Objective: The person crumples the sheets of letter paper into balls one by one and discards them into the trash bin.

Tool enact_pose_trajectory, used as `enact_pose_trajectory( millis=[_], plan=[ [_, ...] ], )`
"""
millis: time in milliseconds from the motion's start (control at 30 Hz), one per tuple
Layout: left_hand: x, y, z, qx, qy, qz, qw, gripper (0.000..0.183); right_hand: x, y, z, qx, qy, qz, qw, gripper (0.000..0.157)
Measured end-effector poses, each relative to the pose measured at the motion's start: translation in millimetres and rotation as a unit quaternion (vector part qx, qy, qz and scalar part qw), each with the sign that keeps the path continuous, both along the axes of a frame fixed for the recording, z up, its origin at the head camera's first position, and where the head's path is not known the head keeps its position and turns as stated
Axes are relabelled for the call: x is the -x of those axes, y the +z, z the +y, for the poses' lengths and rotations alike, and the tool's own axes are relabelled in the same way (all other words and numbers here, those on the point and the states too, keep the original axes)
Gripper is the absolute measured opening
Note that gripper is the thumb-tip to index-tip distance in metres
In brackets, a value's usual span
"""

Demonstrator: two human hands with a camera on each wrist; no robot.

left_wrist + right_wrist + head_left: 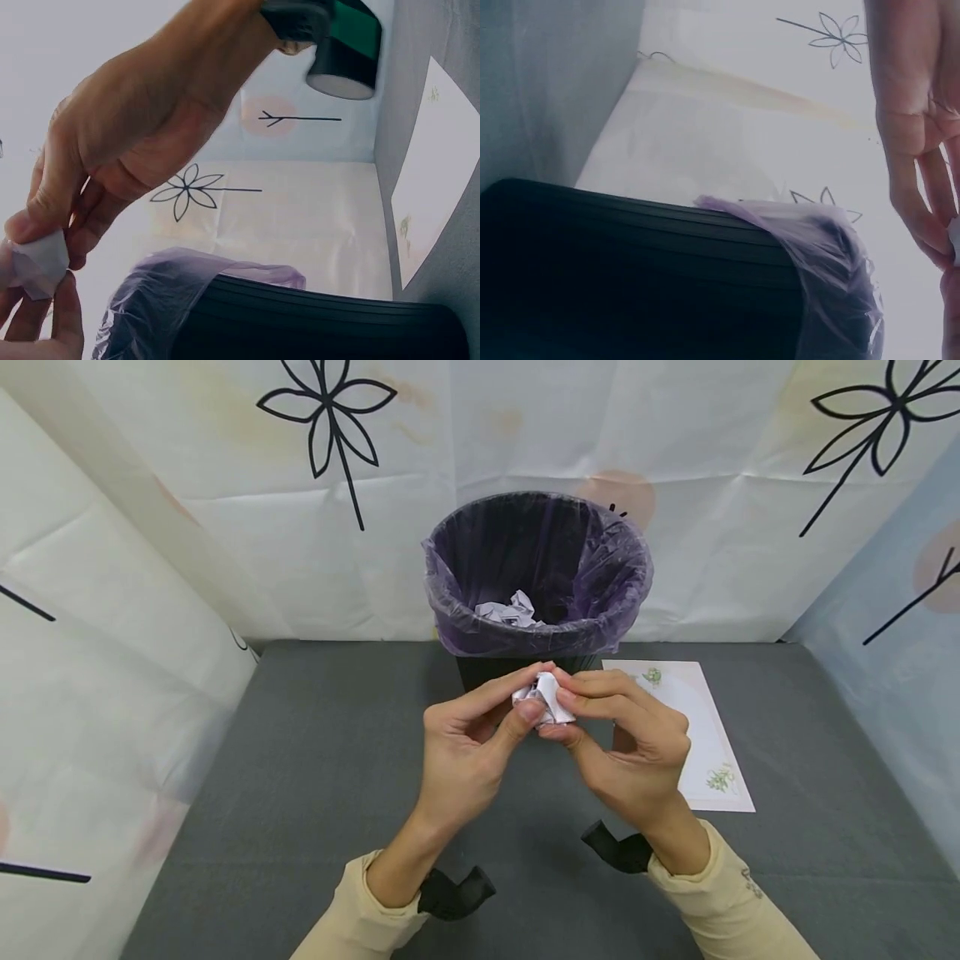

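Note:
A small crumpled ball of white paper (550, 700) is held between both hands, in front of the bin's near rim in the head view. My left hand (463, 762) pinches its left side between thumb and fingers. From the other side my right hand (637, 747) grips it with thumb and fingertips. In the left wrist view the paper ball (41, 262) shows white between the fingers of the two hands. Only a sliver of it appears at the edge of the right wrist view, beside the fingers.
Behind the hands stands a black bin (491, 670) lined with a purple plastic bag (611, 606). Crumpled paper (512, 610) lies inside it. A flat white sheet with green plant prints (712, 735) lies on the grey table (330, 760), right of the bin. Patterned white cloth (225, 552) hangs around.

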State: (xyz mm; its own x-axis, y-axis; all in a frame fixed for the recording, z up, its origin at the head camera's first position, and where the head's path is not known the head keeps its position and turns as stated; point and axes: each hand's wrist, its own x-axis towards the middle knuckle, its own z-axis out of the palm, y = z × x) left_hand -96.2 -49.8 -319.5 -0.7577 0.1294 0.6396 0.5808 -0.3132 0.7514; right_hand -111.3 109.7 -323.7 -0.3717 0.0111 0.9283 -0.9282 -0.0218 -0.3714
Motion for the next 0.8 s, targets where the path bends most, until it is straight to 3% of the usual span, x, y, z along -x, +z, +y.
enact_pose_trajectory(
  millis=[167, 300, 400, 533, 800],
  plan=[
    [-2.0, 3.1, -0.7, 0.022, -0.016, 0.011, 0.9996, 0.046, -4.4, 3.8, 6.7, -0.005, 0.054, -0.062, 0.997, 0.047],
    [-1.1, 3.6, 0.0, 0.005, 0.013, 0.042, 0.9990, 0.046, -7.1, 5.5, 10.0, -0.022, 0.079, -0.079, 0.993, 0.051],
    [0.3, 2.3, 0.3, 0.008, 0.028, 0.072, 0.9970, 0.042, -8.2, 6.2, 11.7, -0.021, 0.078, -0.079, 0.994, 0.058],
    [1.6, 0.4, -0.8, 0.024, 0.009, 0.098, 0.9949, 0.039, -8.4, 7.2, 13.0, -0.018, 0.058, -0.067, 0.996, 0.061],
    [2.9, 0.3, 0.4, -0.014, -0.003, 0.093, 0.9956, 0.033, -7.5, 8.0, 7.0, 0.017, 0.091, -0.036, 0.995, 0.044]
  ],
)
